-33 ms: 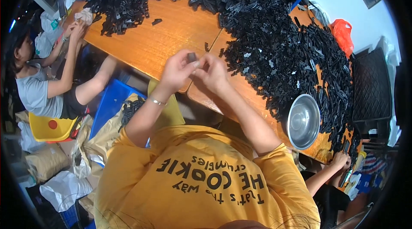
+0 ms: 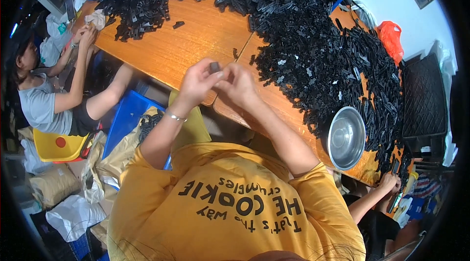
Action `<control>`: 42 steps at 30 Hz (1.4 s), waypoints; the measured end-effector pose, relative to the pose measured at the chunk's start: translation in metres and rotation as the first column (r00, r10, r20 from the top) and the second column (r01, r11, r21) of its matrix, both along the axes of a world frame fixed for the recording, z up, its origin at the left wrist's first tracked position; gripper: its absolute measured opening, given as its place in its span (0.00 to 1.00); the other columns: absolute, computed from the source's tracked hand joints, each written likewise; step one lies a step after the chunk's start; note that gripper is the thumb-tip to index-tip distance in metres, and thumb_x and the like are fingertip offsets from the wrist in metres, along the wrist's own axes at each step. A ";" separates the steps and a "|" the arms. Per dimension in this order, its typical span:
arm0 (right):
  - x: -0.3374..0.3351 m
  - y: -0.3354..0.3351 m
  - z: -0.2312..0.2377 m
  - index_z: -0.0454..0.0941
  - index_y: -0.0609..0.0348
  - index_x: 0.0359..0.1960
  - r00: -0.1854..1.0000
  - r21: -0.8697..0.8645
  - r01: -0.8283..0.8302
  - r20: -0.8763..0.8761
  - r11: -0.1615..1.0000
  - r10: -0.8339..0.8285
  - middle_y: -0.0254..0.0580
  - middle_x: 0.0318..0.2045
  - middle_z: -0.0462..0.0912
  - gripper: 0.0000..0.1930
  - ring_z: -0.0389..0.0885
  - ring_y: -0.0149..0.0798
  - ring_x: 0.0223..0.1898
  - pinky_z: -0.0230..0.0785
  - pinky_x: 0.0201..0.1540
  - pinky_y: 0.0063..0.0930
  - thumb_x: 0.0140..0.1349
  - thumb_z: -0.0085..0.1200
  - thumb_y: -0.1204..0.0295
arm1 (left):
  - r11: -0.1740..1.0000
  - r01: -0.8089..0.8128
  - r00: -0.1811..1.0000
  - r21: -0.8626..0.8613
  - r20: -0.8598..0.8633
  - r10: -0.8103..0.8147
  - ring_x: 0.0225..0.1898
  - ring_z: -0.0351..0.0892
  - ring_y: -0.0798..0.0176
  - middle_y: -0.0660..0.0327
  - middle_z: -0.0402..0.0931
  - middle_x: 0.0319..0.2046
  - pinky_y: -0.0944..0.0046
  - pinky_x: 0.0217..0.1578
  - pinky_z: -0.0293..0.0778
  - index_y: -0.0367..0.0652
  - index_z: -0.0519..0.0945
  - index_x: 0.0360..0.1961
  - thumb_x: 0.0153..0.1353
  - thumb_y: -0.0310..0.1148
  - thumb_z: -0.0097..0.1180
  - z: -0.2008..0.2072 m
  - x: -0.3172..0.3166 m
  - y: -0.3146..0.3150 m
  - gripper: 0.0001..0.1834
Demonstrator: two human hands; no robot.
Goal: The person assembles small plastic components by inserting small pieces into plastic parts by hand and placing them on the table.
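Over the near edge of the wooden table, both hands meet in front of my chest. My left hand is closed around a small dark plastic piece, whose end shows above the thumb. Close against it, my right hand has its thumb and fingers pinched together. Whatever those right fingertips hold is hidden. Just beyond my hands, a few small black parts lie by the seam between the table tops. A large heap of small black plastic parts spreads out to the right.
A metal bowl stands at the heap's near right edge. Further black pieces pile up at the far left. One person sits at left; another person's hands work at lower right. A red bag lies at far right.
Both hands have shifted slightly to the left, with the dark plastic piece still in the left one. The heaps and the bowl stay put.
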State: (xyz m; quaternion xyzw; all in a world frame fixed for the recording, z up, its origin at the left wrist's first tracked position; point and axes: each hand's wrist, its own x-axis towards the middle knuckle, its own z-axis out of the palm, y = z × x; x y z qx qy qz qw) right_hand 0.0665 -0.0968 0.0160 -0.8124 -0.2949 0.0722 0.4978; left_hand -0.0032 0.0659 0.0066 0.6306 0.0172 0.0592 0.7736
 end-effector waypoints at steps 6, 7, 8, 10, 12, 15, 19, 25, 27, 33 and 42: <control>-0.019 0.008 0.005 0.82 0.58 0.27 0.934 -0.044 -0.342 -0.122 0.939 0.335 0.48 0.23 0.85 0.15 0.84 0.48 0.27 0.76 0.35 0.42 0.55 0.76 0.62 | 0.859 0.372 0.869 0.351 -0.458 -0.189 0.33 0.77 0.75 0.70 0.82 0.31 0.71 0.34 0.72 0.39 0.83 0.40 0.74 0.36 0.58 0.043 -0.088 0.075 0.10; -0.012 0.005 0.010 0.82 0.58 0.27 0.931 -0.042 -0.352 -0.121 0.935 0.345 0.48 0.23 0.85 0.15 0.84 0.48 0.27 0.76 0.35 0.42 0.55 0.76 0.62 | 0.631 0.509 0.834 0.586 -0.518 -0.192 0.34 0.80 0.70 0.66 0.84 0.31 0.67 0.36 0.75 0.37 0.85 0.41 0.72 0.37 0.60 0.046 -0.105 0.100 0.12; 0.004 0.000 0.016 0.82 0.58 0.29 0.969 -0.095 -0.238 -0.091 0.967 0.229 0.50 0.26 0.85 0.14 0.85 0.50 0.29 0.77 0.35 0.44 0.56 0.75 0.63 | 0.435 0.589 0.784 0.681 -0.612 -0.104 0.36 0.82 0.66 0.62 0.87 0.33 0.63 0.40 0.78 0.36 0.86 0.45 0.69 0.36 0.63 0.046 -0.117 0.120 0.13; 0.033 -0.001 0.017 0.83 0.58 0.31 0.993 -0.141 -0.108 -0.052 0.984 0.102 0.52 0.29 0.86 0.14 0.87 0.52 0.31 0.78 0.36 0.46 0.57 0.74 0.63 | 0.264 0.425 0.894 0.866 -0.447 0.026 0.32 0.84 0.56 0.51 0.83 0.29 0.57 0.38 0.78 0.36 0.86 0.45 0.63 0.38 0.68 0.054 -0.131 0.136 0.16; 0.058 0.001 0.008 0.82 0.59 0.36 0.926 -0.236 0.145 0.375 0.961 -0.047 0.54 0.37 0.85 0.13 0.87 0.56 0.35 0.79 0.38 0.49 0.59 0.71 0.64 | 0.492 0.224 0.963 0.841 -0.270 0.024 0.38 0.88 0.50 0.48 0.86 0.33 0.55 0.41 0.79 0.37 0.86 0.43 0.61 0.37 0.69 0.066 -0.099 0.127 0.15; 0.073 0.013 -0.008 0.81 0.60 0.39 0.912 -0.398 0.187 0.411 0.898 -0.008 0.56 0.40 0.82 0.08 0.87 0.59 0.37 0.81 0.39 0.51 0.61 0.63 0.71 | 0.354 0.061 0.985 0.933 -0.114 0.132 0.43 0.86 0.42 0.48 0.86 0.39 0.51 0.45 0.80 0.38 0.85 0.47 0.63 0.35 0.66 0.086 -0.018 0.082 0.14; 0.072 0.017 -0.015 0.80 0.59 0.37 0.895 -0.455 0.164 0.442 0.875 0.062 0.57 0.39 0.82 0.06 0.87 0.60 0.34 0.82 0.36 0.50 0.58 0.57 0.76 | 0.329 -0.251 0.959 0.910 0.281 -0.046 0.48 0.85 0.44 0.51 0.85 0.43 0.50 0.49 0.80 0.41 0.85 0.49 0.64 0.30 0.63 0.047 0.112 0.041 0.12; 0.067 0.010 -0.015 0.83 0.63 0.42 0.895 -0.356 0.106 0.441 0.929 0.067 0.68 0.45 0.80 0.10 0.87 0.64 0.35 0.82 0.38 0.52 0.59 0.56 0.78 | 0.404 -0.305 0.897 0.863 0.402 -0.183 0.61 0.76 0.45 0.53 0.76 0.60 0.51 0.60 0.76 0.46 0.79 0.60 0.57 0.25 0.67 0.033 0.219 -0.031 0.27; 0.067 0.010 -0.015 0.83 0.63 0.43 0.903 -0.356 0.110 0.426 0.928 0.056 0.68 0.46 0.80 0.11 0.87 0.63 0.35 0.83 0.38 0.52 0.60 0.56 0.78 | 0.295 -0.340 0.893 0.893 0.405 -0.196 0.65 0.69 0.45 0.56 0.70 0.66 0.52 0.63 0.75 0.50 0.78 0.62 0.53 0.25 0.71 0.028 0.234 -0.040 0.33; 0.069 0.007 -0.022 0.83 0.60 0.49 0.910 -0.387 0.098 0.408 0.917 0.075 0.65 0.47 0.80 0.14 0.88 0.61 0.37 0.83 0.40 0.49 0.60 0.57 0.77 | 0.266 -0.374 0.882 0.888 0.429 -0.194 0.64 0.69 0.46 0.58 0.70 0.64 0.51 0.60 0.77 0.50 0.81 0.56 0.50 0.31 0.76 0.017 0.246 -0.052 0.30; 0.070 0.006 -0.036 0.81 0.56 0.38 0.863 -0.245 0.148 0.505 0.958 -0.004 0.56 0.38 0.78 0.03 0.85 0.59 0.30 0.78 0.32 0.53 0.65 0.59 0.72 | 0.118 -0.224 0.910 0.968 0.251 -0.330 0.53 0.73 0.48 0.60 0.76 0.50 0.48 0.52 0.77 0.45 0.85 0.43 0.54 0.27 0.63 0.011 0.218 -0.008 0.13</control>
